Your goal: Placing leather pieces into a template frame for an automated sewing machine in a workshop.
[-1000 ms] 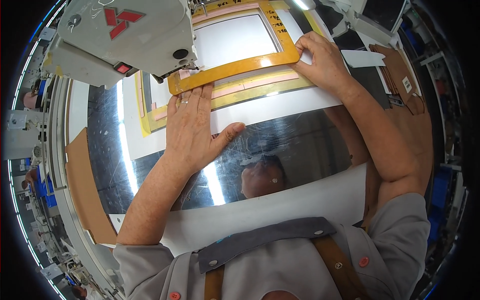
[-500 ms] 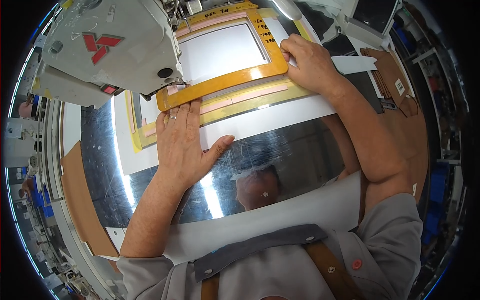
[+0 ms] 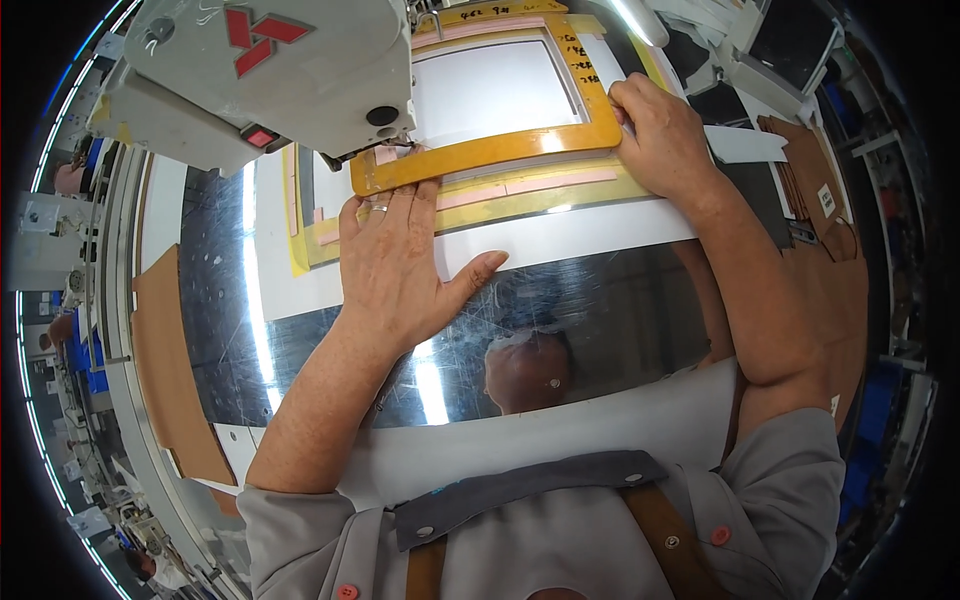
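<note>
An orange rectangular template frame (image 3: pixel 500 152) lies under the sewing machine head (image 3: pixel 280 80), on top of a larger pale-yellow template (image 3: pixel 570 190) with pink strips. My left hand (image 3: pixel 395 265) lies flat with fingers stretched out and thumb spread. Its fingertips meet the orange frame's near edge at the left, close below the needle area (image 3: pixel 405 147). My right hand (image 3: pixel 660 135) has its fingers curled at the right side of the orange frame, closed on its edge; the fingertips are partly hidden. White sheet material (image 3: pixel 490 85) shows through the frame's opening.
A shiny metal work surface (image 3: pixel 620 300) lies nearer me, with white sheet (image 3: pixel 590 225) under the templates. Brown cardboard (image 3: pixel 180 370) stands at the left, and cardboard pieces (image 3: pixel 815 175) lie at the right. A screen (image 3: pixel 795 45) stands at the far right.
The whole view has shifted, so the machine and both hands appear farther right and mostly higher. Both hands keep their places on the templates; no clear movement of the frame relative to the needle shows.
</note>
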Action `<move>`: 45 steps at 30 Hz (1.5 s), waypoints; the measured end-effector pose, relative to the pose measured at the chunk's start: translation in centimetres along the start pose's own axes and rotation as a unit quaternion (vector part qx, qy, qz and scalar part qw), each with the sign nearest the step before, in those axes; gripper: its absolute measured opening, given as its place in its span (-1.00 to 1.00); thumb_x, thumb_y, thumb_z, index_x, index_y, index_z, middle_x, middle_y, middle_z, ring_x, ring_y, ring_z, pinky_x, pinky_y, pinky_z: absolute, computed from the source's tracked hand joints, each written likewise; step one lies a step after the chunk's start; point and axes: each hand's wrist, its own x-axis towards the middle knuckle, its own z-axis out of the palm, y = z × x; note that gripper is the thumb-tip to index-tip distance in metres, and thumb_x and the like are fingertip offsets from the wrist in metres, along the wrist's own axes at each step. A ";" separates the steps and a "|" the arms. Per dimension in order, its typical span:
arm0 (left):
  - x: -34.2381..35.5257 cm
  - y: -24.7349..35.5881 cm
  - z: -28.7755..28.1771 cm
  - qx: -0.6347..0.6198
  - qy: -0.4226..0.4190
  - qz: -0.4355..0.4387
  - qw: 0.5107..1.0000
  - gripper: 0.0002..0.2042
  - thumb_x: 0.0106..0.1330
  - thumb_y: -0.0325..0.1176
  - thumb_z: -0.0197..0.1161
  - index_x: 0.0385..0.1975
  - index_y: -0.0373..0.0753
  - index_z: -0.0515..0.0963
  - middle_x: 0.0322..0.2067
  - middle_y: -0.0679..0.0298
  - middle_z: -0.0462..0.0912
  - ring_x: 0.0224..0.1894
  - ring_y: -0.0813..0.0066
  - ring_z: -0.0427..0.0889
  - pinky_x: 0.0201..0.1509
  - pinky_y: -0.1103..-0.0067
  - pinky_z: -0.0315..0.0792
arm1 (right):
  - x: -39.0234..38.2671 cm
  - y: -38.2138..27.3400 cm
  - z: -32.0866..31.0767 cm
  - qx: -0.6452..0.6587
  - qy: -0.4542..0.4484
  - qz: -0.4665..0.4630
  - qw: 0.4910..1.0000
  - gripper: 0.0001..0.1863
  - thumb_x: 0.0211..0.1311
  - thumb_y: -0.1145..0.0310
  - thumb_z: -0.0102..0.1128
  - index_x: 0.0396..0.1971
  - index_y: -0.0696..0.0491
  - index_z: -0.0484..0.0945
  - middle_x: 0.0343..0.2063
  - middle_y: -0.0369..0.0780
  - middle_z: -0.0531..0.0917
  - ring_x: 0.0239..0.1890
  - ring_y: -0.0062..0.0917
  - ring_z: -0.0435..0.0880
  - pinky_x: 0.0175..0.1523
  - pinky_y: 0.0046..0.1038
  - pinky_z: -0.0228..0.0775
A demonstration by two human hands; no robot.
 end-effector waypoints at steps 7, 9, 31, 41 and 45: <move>-0.3 -0.3 -1.3 -0.096 0.031 -0.009 0.995 -0.10 0.28 0.33 0.15 0.22 -0.54 0.38 0.16 -0.20 0.46 0.29 -0.15 0.38 0.46 0.11 0.05 | 0.8 0.1 0.2 0.077 0.059 -0.018 0.995 -0.85 0.46 0.38 -0.02 -0.23 0.12 0.50 -0.27 -0.02 0.60 -0.19 0.00 0.60 -0.10 -0.11 0.43; -0.3 0.0 -0.4 -0.105 0.096 0.016 0.990 -0.08 0.30 0.33 0.11 0.23 -0.58 0.34 0.18 -0.23 0.44 0.34 -0.19 0.30 0.50 0.09 0.00 | 0.4 -0.3 -0.8 0.124 0.081 -0.013 0.989 -0.81 0.50 0.42 -0.07 -0.11 0.17 0.52 -0.23 0.01 0.60 -0.15 -0.01 0.60 -0.03 -0.20 0.45; -0.4 -0.6 1.3 -0.085 0.154 0.037 0.984 -0.21 0.43 0.14 -0.05 0.38 -0.52 0.22 0.31 -0.19 0.37 0.46 0.00 0.21 0.55 0.12 -0.13 | -3.7 -14.7 -0.9 0.073 -0.165 -0.167 0.969 -0.14 0.41 -0.07 0.01 0.43 0.33 0.10 0.41 0.14 0.23 0.51 -0.02 0.12 0.57 0.00 -0.19; -0.7 -0.5 0.8 -0.076 0.112 0.019 0.991 -0.24 0.42 0.15 -0.02 0.37 -0.43 0.27 0.27 -0.09 0.43 0.42 0.06 0.29 0.52 0.08 -0.11 | -2.7 -13.5 -1.5 0.025 -0.182 -0.110 0.977 -0.10 0.43 -0.16 -0.11 0.42 0.37 0.14 0.44 0.18 0.18 0.55 0.01 0.01 0.56 -0.04 -0.23; -0.7 -0.4 0.2 -0.088 0.092 0.009 0.992 -0.25 0.41 0.16 0.00 0.35 -0.43 0.31 0.22 -0.09 0.47 0.40 0.05 0.32 0.51 0.07 -0.12 | -3.2 -11.2 -1.2 0.004 -0.170 -0.095 0.981 -0.10 0.45 -0.16 -0.11 0.42 0.37 0.13 0.45 0.18 0.16 0.55 0.00 0.01 0.55 -0.04 -0.20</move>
